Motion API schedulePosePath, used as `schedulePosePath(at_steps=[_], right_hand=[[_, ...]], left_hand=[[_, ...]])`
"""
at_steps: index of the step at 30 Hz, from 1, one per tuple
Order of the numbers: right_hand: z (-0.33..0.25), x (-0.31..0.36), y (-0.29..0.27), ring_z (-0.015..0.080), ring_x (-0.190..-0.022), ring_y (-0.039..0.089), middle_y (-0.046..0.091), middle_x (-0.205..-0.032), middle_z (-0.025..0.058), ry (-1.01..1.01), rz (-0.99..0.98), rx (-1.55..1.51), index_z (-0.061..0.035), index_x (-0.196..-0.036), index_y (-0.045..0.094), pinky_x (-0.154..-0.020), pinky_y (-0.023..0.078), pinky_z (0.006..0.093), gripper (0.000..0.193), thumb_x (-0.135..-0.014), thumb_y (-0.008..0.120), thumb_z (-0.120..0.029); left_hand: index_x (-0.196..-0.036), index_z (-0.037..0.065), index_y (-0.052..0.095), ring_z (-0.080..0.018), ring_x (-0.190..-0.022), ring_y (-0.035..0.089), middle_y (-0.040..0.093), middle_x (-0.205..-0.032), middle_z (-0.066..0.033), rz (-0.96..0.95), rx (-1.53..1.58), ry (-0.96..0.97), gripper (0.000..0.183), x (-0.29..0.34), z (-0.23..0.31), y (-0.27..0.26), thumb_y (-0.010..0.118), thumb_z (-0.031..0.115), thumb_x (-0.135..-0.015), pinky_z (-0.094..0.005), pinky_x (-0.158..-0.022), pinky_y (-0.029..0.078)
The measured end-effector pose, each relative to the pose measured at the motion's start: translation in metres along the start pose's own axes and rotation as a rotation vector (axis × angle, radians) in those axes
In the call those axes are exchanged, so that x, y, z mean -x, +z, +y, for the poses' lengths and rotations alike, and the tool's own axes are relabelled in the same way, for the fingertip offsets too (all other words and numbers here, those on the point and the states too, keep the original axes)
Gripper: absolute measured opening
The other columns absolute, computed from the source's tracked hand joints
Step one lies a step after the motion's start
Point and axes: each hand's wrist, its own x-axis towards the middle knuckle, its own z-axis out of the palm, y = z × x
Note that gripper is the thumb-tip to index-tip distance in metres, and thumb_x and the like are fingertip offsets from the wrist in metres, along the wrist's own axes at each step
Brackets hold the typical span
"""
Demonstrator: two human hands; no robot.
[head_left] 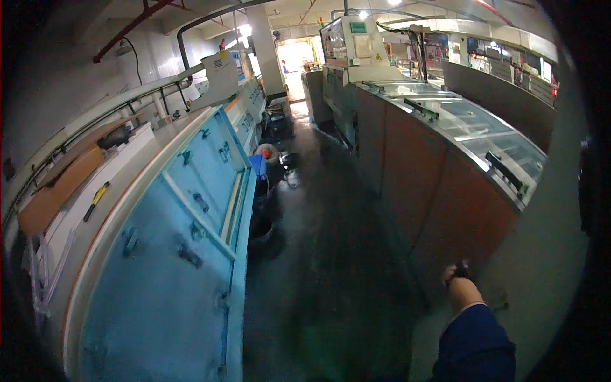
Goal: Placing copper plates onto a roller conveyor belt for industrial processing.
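Object [463, 269], dark, blurred, lower right of the frame, at the right hand [454, 279]; whether gripped, or how open the fingers, I cannot tell. Probably light, best held mid-body. Panel [439, 210] beyond; left hand out of view.

We list: navy sleeve [477, 344] behind our right hand [454, 279], reddish-brown panels [445, 207] beyond. Well left of it: light-blue panelling [156, 286], yellow-and-black tool [96, 202].

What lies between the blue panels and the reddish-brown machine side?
In the head view, dark floor, with a dark round tub near the blue panels.
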Motion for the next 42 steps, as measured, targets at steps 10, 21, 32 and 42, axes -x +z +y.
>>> schedulePosePath(at_steps=[10,21,32,42], right_hand=[[-0.09,-0.006,-0.042,0.0367,-0.122,0.059,0.063,-0.134,0.0152,0.214,-0.462,-0.423,-0.0173,-0.13,0.065,-0.101,0.046,0.0482,0.043,-0.092,0.057,-0.035],[-0.277,-0.083,-0.171,0.0392,-0.122,0.058,0.06,-0.136,0.0184,0.402,-0.765,-0.956,-0.0182,-0.138,0.058,-0.104,0.045,0.0493,0.045,-0.095,0.052,-0.032],[-0.421,-0.652,-0.325,0.0425,-0.123,0.056,0.054,-0.138,0.0268,-0.513,-0.225,-0.796,-0.0224,-0.151,0.04,-0.105,0.047,0.0442,0.05,-0.101,0.042,-0.018],[-0.652,-1.101,-0.953,0.0141,-0.129,0.047,0.051,-0.146,0.0104,-1.143,-0.334,-2.044,-0.0002,-0.154,0.033,-0.112,0.037,0.0303,0.061,-0.103,0.058,-0.022]], left_hand=[[-0.13,-0.007,0.061,-0.0298,-0.114,0.064,0.066,-0.127,-0.0207,-0.47,0.152,0.216,0.043,-0.089,0.03,0.429,0.069,0.019,-0.096,-0.0388,-0.101,0.048],[-0.124,0.003,0.064,-0.0296,-0.117,0.062,0.066,-0.125,-0.0148,-1.137,0.384,0.557,0.036,-0.09,0.317,0.885,0.064,0.002,-0.088,-0.038,-0.104,0.048],[-0.147,-0.002,0.043,-0.0364,-0.133,0.051,0.053,-0.143,-0.0233,-1.6,0.905,-0.179,0.074,-0.08,0.47,1.285,0.041,0.057,-0.103,-0.0489,-0.117,0.036],[-0.151,0.007,0.041,-0.0336,-0.14,0.044,0.045,-0.153,-0.017,-1.646,1.13,-1.134,0.074,-0.116,0.589,1.664,0.037,0.062,-0.101,-0.0542,-0.121,0.025]])
